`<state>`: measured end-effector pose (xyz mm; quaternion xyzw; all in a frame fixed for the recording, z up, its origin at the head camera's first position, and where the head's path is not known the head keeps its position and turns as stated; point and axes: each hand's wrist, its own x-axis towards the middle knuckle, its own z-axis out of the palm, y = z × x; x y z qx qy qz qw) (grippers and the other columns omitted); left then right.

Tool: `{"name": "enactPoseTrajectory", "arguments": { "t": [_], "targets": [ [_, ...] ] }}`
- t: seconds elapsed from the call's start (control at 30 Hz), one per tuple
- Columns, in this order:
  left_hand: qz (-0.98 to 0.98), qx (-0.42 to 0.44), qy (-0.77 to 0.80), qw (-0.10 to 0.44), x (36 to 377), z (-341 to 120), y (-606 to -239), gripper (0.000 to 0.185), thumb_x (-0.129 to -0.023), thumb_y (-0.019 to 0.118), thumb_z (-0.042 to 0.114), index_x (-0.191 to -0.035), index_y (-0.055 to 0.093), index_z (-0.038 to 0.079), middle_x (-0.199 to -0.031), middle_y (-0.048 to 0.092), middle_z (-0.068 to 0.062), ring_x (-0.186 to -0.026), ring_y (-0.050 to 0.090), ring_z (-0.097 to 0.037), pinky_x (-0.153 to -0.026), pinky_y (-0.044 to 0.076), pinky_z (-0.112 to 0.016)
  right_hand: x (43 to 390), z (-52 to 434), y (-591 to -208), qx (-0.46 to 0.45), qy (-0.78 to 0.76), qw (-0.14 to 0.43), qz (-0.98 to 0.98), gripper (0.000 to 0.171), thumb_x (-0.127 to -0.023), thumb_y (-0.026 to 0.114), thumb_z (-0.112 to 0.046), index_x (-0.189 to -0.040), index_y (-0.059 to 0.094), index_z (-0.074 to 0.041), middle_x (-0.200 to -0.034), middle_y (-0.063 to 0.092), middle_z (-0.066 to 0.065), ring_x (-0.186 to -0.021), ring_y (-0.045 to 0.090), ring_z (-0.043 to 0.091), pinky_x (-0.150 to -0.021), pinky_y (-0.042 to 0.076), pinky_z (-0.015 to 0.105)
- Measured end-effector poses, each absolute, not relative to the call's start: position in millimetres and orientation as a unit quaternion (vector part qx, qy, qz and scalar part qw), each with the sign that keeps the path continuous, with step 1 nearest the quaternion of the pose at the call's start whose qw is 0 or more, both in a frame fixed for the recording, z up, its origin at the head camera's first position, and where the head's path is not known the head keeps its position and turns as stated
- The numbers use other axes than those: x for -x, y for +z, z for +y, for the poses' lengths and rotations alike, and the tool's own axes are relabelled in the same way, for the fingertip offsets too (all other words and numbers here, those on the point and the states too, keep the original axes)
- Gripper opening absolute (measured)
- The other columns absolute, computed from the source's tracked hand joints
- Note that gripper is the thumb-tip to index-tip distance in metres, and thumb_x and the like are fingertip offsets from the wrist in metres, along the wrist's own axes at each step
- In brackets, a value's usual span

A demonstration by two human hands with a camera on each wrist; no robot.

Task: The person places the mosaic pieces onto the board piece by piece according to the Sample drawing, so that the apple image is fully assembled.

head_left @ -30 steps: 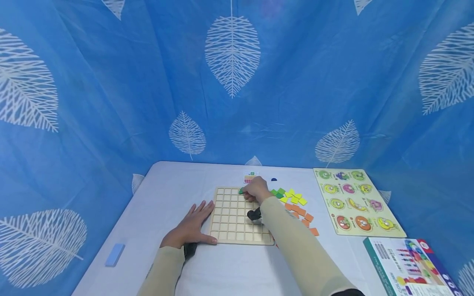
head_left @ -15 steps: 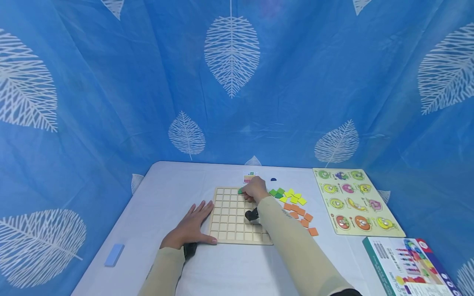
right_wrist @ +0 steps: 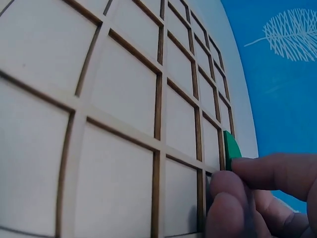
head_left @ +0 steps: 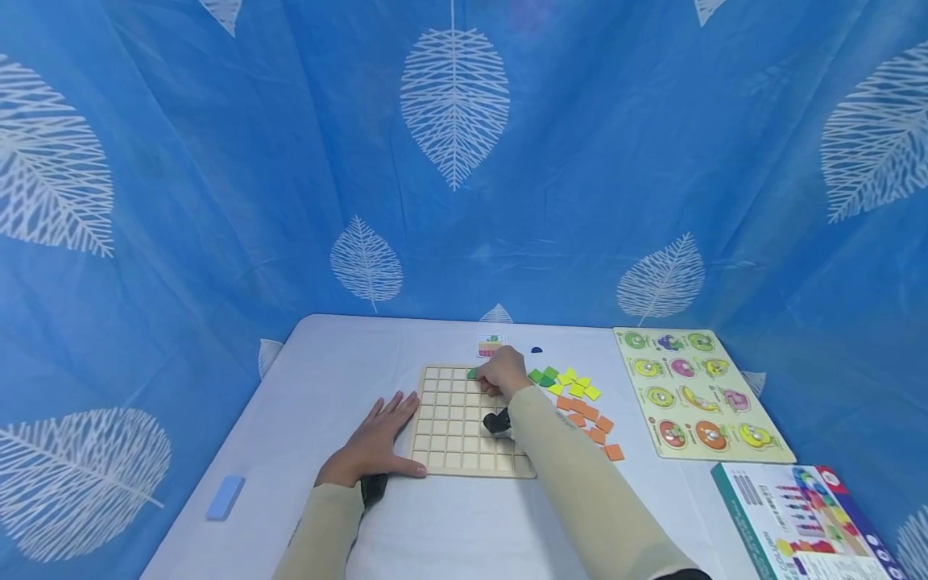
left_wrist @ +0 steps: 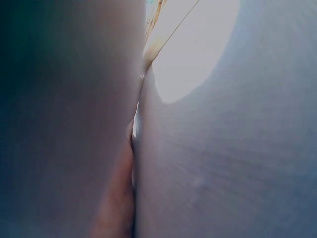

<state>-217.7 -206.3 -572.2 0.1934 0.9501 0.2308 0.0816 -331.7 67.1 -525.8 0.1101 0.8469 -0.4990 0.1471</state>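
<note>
While the left hand (head_left: pixel 373 445) lies flat with straight fingers on the white table (head_left: pixel 326 379), touching the near-left edge of the wooden grid board (head_left: pixel 453 427), the right hand (head_left: pixel 502 372) pinches a green tile (head_left: pixel 472 374) between curled fingertips (right_wrist: pixel 233 198) at the board's far row. In the right wrist view the tile (right_wrist: pixel 231 148) stands on edge, tilted, against a cell at the far rim; whether it already sits partly inside that cell cannot be told from this angle.

To seat it well, the judgement is that the tile should be lowered flat and square to the cell's walls, then released only once all four edges clear the ribs, with the left hand bracing the board against sliding.

Loose green, yellow and orange tiles (head_left: pixel 580 403) lie just right of the board; a small pattern card (head_left: pixel 490 347) lies just beyond it. Further right lie a fruit peg puzzle (head_left: pixel 692 395) and a printed box (head_left: pixel 797 515). Their lettering is too small to read. A pale blue block (head_left: pixel 225 498) rests near the table's left edge.
</note>
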Motion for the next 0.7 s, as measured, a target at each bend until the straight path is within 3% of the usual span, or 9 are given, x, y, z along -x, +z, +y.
{"name": "enactPoseTrajectory", "arguments": {
  "t": [0.07,0.17,0.33,0.7],
  "targets": [
    [0.950,-0.196,0.230,0.082,218.1,-205.8,-571.6,0.139,-0.062,0.086,0.080,-0.168,0.028,0.011,-0.172,0.025,-0.002,-0.159,0.011,-0.025,-0.128,0.003,-0.046,331.6,69.5,-529.5,-0.111,-0.512,0.139,0.841,0.011,-0.088,0.078,0.000,-0.080,0.073,0.006,-0.064,0.070,0.015,-0.043,0.062,0.016,-0.043,0.055,0.026],
    [0.949,-0.196,0.233,0.082,217.9,-205.5,-569.5,0.138,-0.062,0.086,0.079,-0.168,0.028,0.011,-0.172,0.025,-0.002,-0.159,0.011,-0.025,-0.128,0.003,-0.047,330.6,72.9,-535.1,-0.103,-0.557,0.131,0.813,0.007,-0.092,0.075,0.000,-0.096,0.072,0.004,-0.068,0.070,0.017,-0.047,0.065,0.017,-0.044,0.056,0.027],
    [0.949,-0.195,0.234,0.080,217.3,-205.9,-566.5,0.138,-0.062,0.087,0.079,-0.167,0.029,0.010,-0.172,0.026,-0.003,-0.159,0.012,-0.027,-0.128,0.003,-0.048,329.7,77.2,-537.9,-0.071,-0.597,0.136,0.787,0.023,-0.097,0.074,-0.002,-0.120,0.073,-0.001,-0.075,0.072,0.020,-0.053,0.067,0.018,-0.046,0.057,0.029],
    [0.947,-0.197,0.240,0.082,214.6,-204.3,-563.9,0.137,-0.063,0.087,0.077,-0.167,0.030,0.009,-0.171,0.027,-0.005,-0.159,0.012,-0.029,-0.128,0.003,-0.049,321.4,79.2,-533.1,-0.006,-0.545,0.138,0.827,0.015,-0.096,0.075,-0.002,-0.111,0.076,0.001,-0.072,0.071,0.018,-0.054,0.066,0.019,-0.049,0.056,0.028]
  ]
}}
